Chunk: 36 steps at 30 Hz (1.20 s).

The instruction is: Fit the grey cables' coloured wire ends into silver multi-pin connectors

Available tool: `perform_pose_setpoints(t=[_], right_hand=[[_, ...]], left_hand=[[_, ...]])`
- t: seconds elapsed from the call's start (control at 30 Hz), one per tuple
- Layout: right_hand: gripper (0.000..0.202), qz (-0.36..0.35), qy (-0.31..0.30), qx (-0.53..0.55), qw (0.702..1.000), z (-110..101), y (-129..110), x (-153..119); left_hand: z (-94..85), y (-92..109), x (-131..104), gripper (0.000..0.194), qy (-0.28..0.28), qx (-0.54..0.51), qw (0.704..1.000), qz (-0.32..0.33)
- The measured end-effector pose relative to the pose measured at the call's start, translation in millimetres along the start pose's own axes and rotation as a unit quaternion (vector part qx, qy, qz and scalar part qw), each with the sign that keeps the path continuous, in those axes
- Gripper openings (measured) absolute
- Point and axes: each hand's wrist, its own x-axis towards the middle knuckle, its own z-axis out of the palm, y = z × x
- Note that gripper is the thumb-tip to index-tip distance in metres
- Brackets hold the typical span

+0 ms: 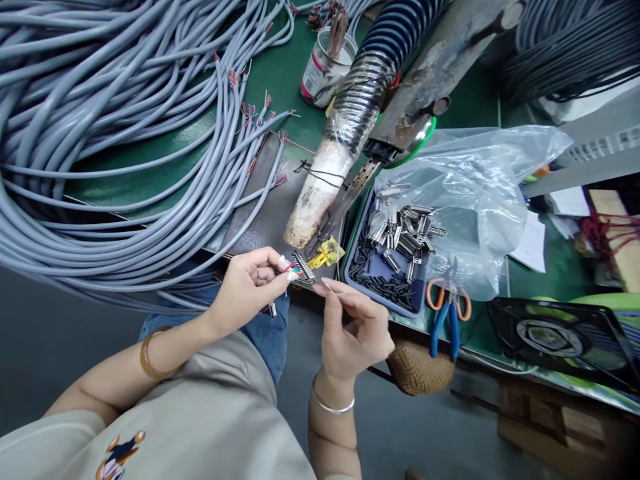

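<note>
My left hand (pixel 253 280) is closed, its thumb and finger, tipped in white wrapping, pinching thin red and green wires (pixel 292 268). These run to a small metal multi-pin connector (pixel 303 268) just past the fingertips. To its right, my right hand (pixel 356 327) pinches a thin strand (pixel 327 286), probably solder wire, pointing at the connector. Just behind the connector, the tip of a soldering iron (pixel 350 190) slants down. A yellow clip-like piece (pixel 325 255) lies beside that tip. Part of another connector (pixel 273 309) shows below my left hand.
Grey cables (pixel 165 227) with stripped ends cover the left. A ribbed hose (pixel 375 73) reaches down at the centre. On the right are a blue tray (pixel 385 303) of connectors and black sleeves, a plastic bag (pixel 470 193), blue-handled pliers (pixel 445 327) and a black fan (pixel 550 337).
</note>
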Motion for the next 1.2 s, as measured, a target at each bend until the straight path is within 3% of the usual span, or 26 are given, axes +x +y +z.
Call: perform_pose_setpoints(t=[0.13, 0.37, 0.6, 0.93, 1.2], right_hand=[[0.017, -0.028, -0.043, -0.021, 0.998, 7, 0, 1], [0.021, -0.044, -0.01, -0.023, 0.999, 14, 4, -3], [0.019, -0.011, -0.028, 0.02, 0.999, 18, 8, 2], [0.02, -0.073, -0.017, -0.028, 0.997, 22, 11, 11], [0.02, -0.083, -0.015, -0.034, 0.996, 23, 12, 15]], left_hand=[[1.2, 0, 1, 0.022, 0.001, 0.0, 1.0, 0.01], [3.9, -3, 3, 0.019, 0.014, 0.017, 0.999, 0.028], [4.5, -2, 7, 0.018, 0.017, 0.023, 0.999, 0.046], [6.2, 3, 11, 0.009, 0.022, 0.052, 0.996, 0.072], [7.1, 3, 13, 0.008, 0.047, 0.115, 0.982, 0.143]])
